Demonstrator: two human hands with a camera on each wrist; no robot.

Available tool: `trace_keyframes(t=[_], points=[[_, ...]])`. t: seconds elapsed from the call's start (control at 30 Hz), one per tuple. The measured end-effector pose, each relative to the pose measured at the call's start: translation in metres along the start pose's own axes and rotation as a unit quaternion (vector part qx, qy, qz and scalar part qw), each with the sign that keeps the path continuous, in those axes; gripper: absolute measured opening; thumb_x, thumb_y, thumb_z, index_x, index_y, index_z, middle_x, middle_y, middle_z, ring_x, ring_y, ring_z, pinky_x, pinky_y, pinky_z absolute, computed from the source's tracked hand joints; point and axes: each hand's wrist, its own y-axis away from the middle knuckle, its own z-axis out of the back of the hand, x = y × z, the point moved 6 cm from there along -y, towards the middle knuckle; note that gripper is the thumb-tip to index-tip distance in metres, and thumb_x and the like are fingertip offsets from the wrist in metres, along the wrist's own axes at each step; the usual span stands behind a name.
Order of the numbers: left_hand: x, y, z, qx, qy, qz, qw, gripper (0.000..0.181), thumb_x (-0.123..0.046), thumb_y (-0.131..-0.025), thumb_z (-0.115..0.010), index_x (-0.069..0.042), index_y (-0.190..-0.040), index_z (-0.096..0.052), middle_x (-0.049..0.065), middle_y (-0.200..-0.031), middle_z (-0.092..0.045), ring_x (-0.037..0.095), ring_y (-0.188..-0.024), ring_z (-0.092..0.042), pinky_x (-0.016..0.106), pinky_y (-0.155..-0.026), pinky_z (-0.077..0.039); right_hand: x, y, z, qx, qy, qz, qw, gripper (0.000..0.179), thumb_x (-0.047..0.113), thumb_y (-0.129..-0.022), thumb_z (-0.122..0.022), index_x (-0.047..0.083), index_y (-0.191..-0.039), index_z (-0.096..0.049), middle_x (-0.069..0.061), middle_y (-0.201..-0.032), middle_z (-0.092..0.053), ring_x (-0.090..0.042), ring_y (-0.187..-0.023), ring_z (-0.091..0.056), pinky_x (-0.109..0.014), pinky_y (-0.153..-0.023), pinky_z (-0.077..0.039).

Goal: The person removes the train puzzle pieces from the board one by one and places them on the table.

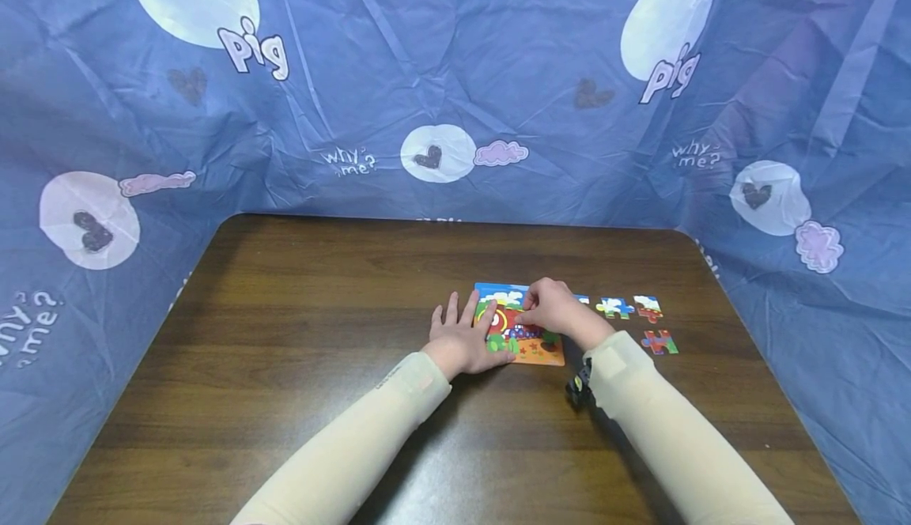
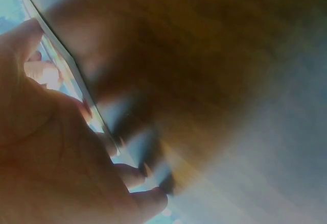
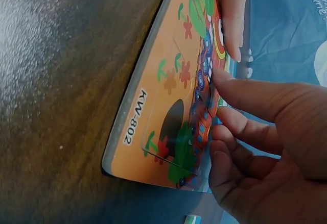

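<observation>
A colourful jigsaw puzzle board (image 1: 537,351) lies on the table, marked KW-802 along its orange border in the right wrist view. My left hand (image 1: 463,345) is spread at its left side, thumb and fingertips resting at the edge. The left wrist view shows that hand (image 2: 56,132) beside the board's thin edge (image 2: 76,76). Over the upper right part of the picture is my right hand (image 1: 558,309). Its thumb (image 3: 245,89) and curled fingers pinch at a puzzle piece (image 3: 207,94) on the board, mostly hidden by the fingertips.
Loose puzzle pieces lie right of the board: a blue and white one (image 1: 615,308), a red and white one (image 1: 648,307) and a red and green one (image 1: 659,341). Another piece (image 1: 582,300) is partly behind my right hand. A blue printed cloth (image 1: 455,74) hangs behind the wooden table (image 1: 320,311).
</observation>
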Motion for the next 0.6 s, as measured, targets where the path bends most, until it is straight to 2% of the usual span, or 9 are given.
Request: trace_keyframes(t=[0.13,0.33,0.57,0.6], points=[[0.000,0.000,0.001,0.000,0.000,-0.001,1.0000,0.096,-0.084,-0.089,-0.037,-0.034,-0.165,-0.006,0.001,-0.170,0.004,0.036,-0.153,0.004,0.056,-0.119,-0.007,0.001,-0.001,0.001,-0.009,-0.004,0.007,0.9999,0.022,0.023,-0.091,-0.080,0.009,-0.078,-0.068,-0.004,-0.075,-0.062,-0.019,-0.068,-0.057,-0.032,-0.061,-0.047],[-0.001,-0.003,-0.001,0.005,-0.002,0.006,1.0000,0.097,-0.085,-0.088,-0.038,-0.035,-0.165,-0.006,0.001,-0.171,0.004,0.036,-0.153,0.005,0.056,-0.118,-0.007,-0.001,0.000,0.002,-0.030,0.002,0.002,0.9995,0.021,0.023,-0.088,-0.083,0.007,-0.085,-0.069,-0.004,-0.077,-0.061,-0.019,-0.071,-0.057,-0.034,-0.066,-0.048],[0.004,-0.020,-0.017,0.011,-0.001,0.011,0.9999,0.103,-0.091,-0.083,-0.035,-0.036,-0.164,-0.003,0.001,-0.170,0.008,0.038,-0.152,0.009,0.060,-0.117,-0.003,0.000,0.000,0.001,-0.008,0.011,0.001,0.9999,0.022,0.022,-0.092,-0.079,0.009,-0.078,-0.068,-0.004,-0.073,-0.062,-0.019,-0.068,-0.058,-0.033,-0.063,-0.048],[0.003,-0.019,-0.016,0.011,-0.002,0.012,0.9999,0.103,-0.091,-0.083,-0.035,-0.037,-0.164,-0.003,0.000,-0.170,0.008,0.037,-0.152,0.009,0.060,-0.117,-0.003,0.000,0.000,0.001,-0.009,0.013,0.006,0.9999,0.023,0.023,-0.093,-0.078,0.009,-0.078,-0.068,-0.004,-0.073,-0.062,-0.019,-0.067,-0.058,-0.033,-0.062,-0.048]])
